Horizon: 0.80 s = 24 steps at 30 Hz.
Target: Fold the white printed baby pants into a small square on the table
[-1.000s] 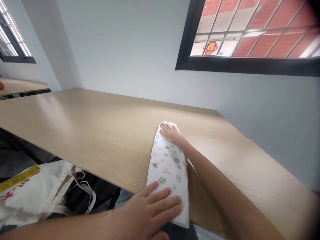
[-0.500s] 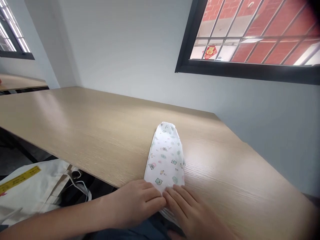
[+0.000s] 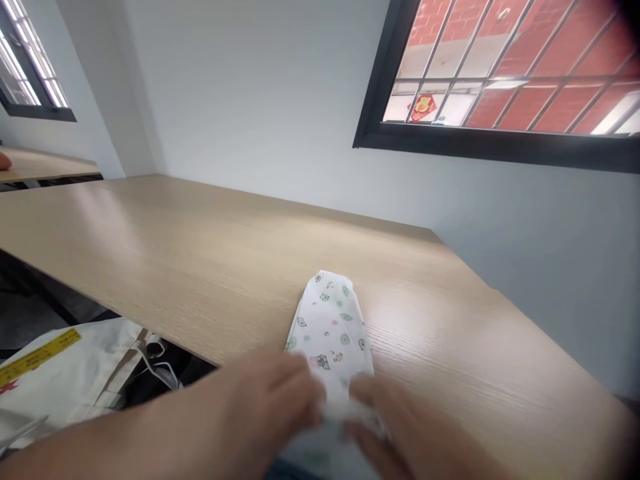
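A long, narrow piece of folded white cloth (image 3: 333, 327) printed with small green, pink and brown animal figures lies on the table, pointing away from me. Its far end is rounded and slightly gathered; its near end bends up between my hands and is blurred. My left hand (image 3: 280, 393), smeared by motion, has its fingers curled at the cloth's left near side. On the other side, my right hand (image 3: 385, 413) is blurred too, with the fingers and thumb around the near right edge of the cloth.
The light wooden table (image 3: 200, 247) runs to a grey wall (image 3: 260, 100) and a barred window (image 3: 500, 80). Below its left edge sits a white bag (image 3: 65, 373) with a yellow strip and cords. At far left, another table (image 3: 50, 163) shows part of a person's hand (image 3: 4, 161).
The cloth has slid toward me, and its near end has come up off the table. My hands, flat on it before, have curled and drawn a little apart.
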Available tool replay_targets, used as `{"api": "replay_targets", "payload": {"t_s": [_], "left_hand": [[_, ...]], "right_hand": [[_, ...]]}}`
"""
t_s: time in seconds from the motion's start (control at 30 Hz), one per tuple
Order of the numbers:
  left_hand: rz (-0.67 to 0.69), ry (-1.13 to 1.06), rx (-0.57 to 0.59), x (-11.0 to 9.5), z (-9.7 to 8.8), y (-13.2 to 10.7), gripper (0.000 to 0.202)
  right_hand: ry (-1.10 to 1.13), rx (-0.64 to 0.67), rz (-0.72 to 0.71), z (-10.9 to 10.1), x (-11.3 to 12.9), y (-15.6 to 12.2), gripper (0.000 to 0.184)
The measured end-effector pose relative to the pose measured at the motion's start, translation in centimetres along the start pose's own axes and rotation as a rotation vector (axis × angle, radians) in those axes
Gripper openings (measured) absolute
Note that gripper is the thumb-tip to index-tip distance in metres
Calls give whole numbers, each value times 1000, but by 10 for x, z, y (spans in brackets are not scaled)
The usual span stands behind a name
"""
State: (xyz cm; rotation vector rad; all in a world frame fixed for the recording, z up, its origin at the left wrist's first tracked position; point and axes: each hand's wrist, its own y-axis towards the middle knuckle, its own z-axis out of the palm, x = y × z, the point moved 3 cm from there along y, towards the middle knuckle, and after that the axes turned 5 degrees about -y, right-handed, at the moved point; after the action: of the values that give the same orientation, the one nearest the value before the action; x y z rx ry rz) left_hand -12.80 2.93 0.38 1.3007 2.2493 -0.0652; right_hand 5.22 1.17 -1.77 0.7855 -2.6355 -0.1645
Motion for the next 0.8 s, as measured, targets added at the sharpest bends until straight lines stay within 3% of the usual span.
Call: {"api": "replay_targets", "payload": {"t_s": [0.1, 0.2, 0.27, 0.37, 0.67, 0.8], "left_hand": [[-149, -37, -116, 40, -16, 56, 24], [-205, -89, -47, 92, -13, 112, 27], [-242, -115, -11, 122, -2, 133, 27], [-261, -122, -32, 149, 16, 143, 27], [-265, -58, -120, 158, 25, 154, 31], [-277, 15, -123, 153, 25, 157, 29]], "right_hand": [[-28, -53, 103, -21, -36, 48, 27], [23, 33, 232, -20, -81, 90, 29], [60, 57, 299, -9, -106, 106, 24], [72, 31, 320, 6, -126, 116, 19], [-12, -70, 400, 5, -145, 127, 19], [-157, -136, 444, 7, -139, 123, 22]]}}
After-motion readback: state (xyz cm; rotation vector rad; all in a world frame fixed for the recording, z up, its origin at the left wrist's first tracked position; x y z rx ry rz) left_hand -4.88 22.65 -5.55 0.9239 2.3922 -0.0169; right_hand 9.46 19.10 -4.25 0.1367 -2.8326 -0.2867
